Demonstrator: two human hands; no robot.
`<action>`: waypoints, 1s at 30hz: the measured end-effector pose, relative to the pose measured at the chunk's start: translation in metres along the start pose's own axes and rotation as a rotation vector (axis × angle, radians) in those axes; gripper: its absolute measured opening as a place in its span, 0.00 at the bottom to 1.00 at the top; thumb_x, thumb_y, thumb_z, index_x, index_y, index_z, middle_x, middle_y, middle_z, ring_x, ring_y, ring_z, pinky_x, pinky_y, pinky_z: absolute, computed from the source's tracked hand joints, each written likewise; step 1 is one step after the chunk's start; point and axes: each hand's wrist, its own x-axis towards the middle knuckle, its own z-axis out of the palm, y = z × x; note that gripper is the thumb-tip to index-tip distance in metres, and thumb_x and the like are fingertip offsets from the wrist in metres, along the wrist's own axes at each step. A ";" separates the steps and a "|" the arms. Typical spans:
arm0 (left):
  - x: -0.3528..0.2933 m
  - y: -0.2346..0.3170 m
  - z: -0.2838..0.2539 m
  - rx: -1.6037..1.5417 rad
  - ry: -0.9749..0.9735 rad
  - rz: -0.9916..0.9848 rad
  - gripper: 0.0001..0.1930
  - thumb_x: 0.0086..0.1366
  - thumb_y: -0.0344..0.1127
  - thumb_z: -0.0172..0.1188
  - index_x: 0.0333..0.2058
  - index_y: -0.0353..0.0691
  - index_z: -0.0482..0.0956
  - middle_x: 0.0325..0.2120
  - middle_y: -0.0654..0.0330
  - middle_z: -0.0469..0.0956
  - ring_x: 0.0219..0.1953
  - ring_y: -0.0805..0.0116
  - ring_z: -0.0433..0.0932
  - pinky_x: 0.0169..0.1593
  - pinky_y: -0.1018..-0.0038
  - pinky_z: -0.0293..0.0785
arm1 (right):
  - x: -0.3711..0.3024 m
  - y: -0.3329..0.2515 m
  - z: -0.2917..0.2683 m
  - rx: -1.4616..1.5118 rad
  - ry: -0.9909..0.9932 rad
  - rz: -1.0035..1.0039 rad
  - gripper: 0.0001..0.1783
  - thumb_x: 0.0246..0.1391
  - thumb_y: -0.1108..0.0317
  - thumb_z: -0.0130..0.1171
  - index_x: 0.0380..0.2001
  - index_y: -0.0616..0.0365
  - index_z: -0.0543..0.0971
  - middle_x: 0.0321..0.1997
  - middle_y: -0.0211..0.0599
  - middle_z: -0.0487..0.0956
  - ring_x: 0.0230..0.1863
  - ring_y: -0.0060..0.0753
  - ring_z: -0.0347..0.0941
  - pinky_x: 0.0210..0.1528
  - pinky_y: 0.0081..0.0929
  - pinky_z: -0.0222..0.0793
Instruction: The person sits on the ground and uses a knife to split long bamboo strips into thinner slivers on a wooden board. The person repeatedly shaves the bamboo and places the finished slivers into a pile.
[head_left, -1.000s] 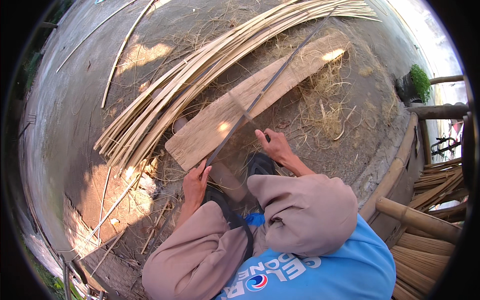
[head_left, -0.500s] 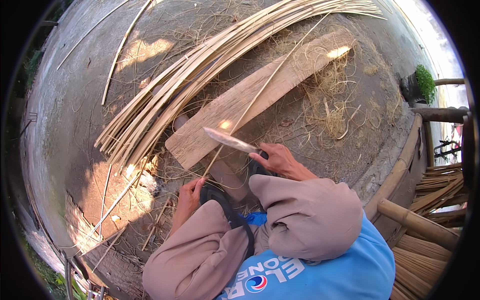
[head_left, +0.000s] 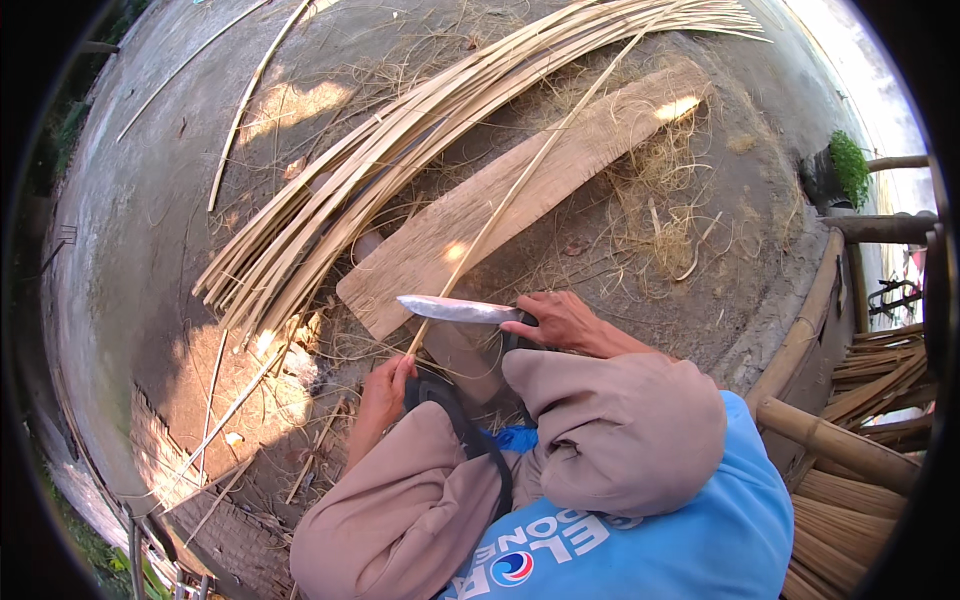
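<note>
My left hand (head_left: 380, 398) is closed around the near end of a long thin bamboo strip (head_left: 527, 172). The strip runs up and to the right over a wooden plank (head_left: 430, 255) that lies slantwise before me. In my right hand (head_left: 562, 322) is a knife (head_left: 458, 309), gripped by its dark handle. Its broad blade points left and lies across the strip, a little above my left hand; whether it touches the strip I cannot tell. My right wrist is by my raised right knee.
A large bundle of bamboo strips (head_left: 400, 150) lies on the ground beyond the plank. Curly shavings (head_left: 655, 215) are scattered on its right. Bamboo poles (head_left: 835, 445) form a frame at my right, with more strips (head_left: 840, 520) below. A potted plant (head_left: 850, 170) stands at the far right.
The knife has come down along the strip toward my left hand, and its blade has turned from slanting to nearly level. My left hand keeps its hold in almost the same place.
</note>
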 end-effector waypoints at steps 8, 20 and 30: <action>-0.031 0.004 -0.026 0.044 -0.019 -0.115 0.23 0.80 0.49 0.50 0.31 0.35 0.77 0.19 0.60 0.66 0.25 0.71 0.64 0.31 0.68 0.62 | 0.040 0.023 -0.025 -0.043 0.105 0.176 0.36 0.66 0.36 0.56 0.25 0.63 0.77 0.16 0.55 0.76 0.21 0.56 0.78 0.27 0.51 0.73; -0.134 -0.100 -0.074 -0.311 -0.204 -0.459 0.23 0.78 0.52 0.53 0.35 0.37 0.81 0.22 0.71 0.71 0.26 0.80 0.64 0.30 0.75 0.63 | 0.067 0.148 -0.123 -0.022 0.330 0.621 0.42 0.67 0.33 0.52 0.22 0.69 0.77 0.18 0.55 0.77 0.20 0.54 0.74 0.32 0.50 0.68; -0.042 -0.067 -0.071 -0.544 -0.556 -0.619 0.25 0.77 0.60 0.53 0.25 0.49 0.71 0.19 0.76 0.62 0.20 0.81 0.57 0.23 0.78 0.51 | -0.010 0.006 0.004 0.037 0.069 0.132 0.29 0.65 0.40 0.60 0.33 0.61 0.79 0.24 0.53 0.80 0.27 0.61 0.78 0.32 0.50 0.72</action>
